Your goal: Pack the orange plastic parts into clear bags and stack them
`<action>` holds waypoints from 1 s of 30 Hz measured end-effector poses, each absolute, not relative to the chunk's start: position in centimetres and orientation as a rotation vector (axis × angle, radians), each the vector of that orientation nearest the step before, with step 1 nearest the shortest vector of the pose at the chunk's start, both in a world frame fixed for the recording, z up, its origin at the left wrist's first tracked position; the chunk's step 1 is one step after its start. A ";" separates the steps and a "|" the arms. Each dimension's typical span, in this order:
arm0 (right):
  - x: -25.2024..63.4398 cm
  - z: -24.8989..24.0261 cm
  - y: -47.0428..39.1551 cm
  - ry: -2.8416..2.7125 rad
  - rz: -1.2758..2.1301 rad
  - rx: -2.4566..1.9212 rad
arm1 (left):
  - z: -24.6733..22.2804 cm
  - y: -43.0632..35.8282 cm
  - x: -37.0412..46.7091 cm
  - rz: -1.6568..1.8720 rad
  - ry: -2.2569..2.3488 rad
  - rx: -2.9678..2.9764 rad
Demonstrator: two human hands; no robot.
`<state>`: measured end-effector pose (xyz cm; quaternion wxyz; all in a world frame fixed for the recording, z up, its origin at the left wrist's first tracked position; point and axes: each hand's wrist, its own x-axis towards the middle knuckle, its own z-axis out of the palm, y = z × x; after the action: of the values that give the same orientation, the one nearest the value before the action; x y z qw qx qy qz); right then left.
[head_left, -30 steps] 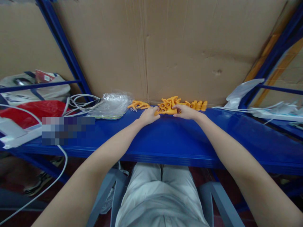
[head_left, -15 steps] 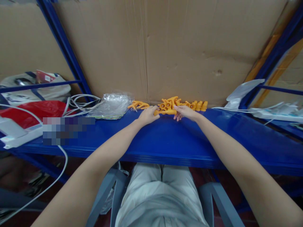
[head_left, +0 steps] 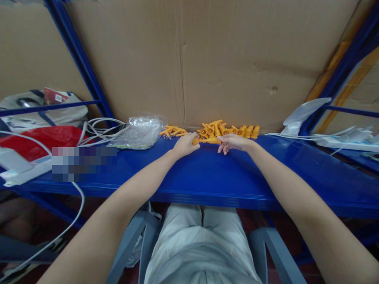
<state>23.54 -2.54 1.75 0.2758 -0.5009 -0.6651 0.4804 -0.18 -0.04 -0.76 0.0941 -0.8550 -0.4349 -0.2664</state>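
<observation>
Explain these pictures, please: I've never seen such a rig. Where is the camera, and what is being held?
There is no machine here, just a person's two bare hands. The view comes from a camera worn on that person's head, looking forward and down. Before them is a blue table against a brown cardboard wall. On it lie a heap of small orange plastic pieces, some forked orange plastic pieces to its left, and a crinkled clear plastic bag farther left. The left hand holds a rounded orange plastic knob; the right hand appears to touch the orange plastic cylinder beside it. Whether those form one part is too small to tell.
</observation>
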 end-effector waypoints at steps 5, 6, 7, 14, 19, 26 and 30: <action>23.4 1.2 -2.0 -1.759 1.278 -1.394 | -0.9 0.1 -0.3 -0.798 -1.275 -2.554; 23.3 1.2 -1.9 -1.751 1.279 -1.389 | -0.9 0.1 -0.3 -0.802 -1.273 -2.555; 23.3 1.1 -1.9 -1.739 1.277 -1.379 | -0.9 0.1 -0.3 -0.806 -1.272 -2.555; 22.0 1.1 -2.5 -1.602 1.273 -1.426 | -0.6 -0.1 -0.4 -0.876 -1.287 -2.510; 22.5 1.4 -2.7 -1.663 1.271 -1.363 | -0.5 0.2 -0.4 -0.889 -1.287 -2.522; 23.2 1.7 -2.4 -1.732 1.181 -1.203 | -0.4 0.1 -0.3 -0.910 -1.288 -2.526; 23.0 1.7 -2.5 -1.743 1.229 -1.194 | -0.3 -0.2 -0.5 -0.911 -1.288 -2.518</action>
<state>23.03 -2.49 1.75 0.3414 -0.4592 -0.6702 0.4726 -0.48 -0.17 -0.30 0.0849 -0.8444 -0.4317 -0.3056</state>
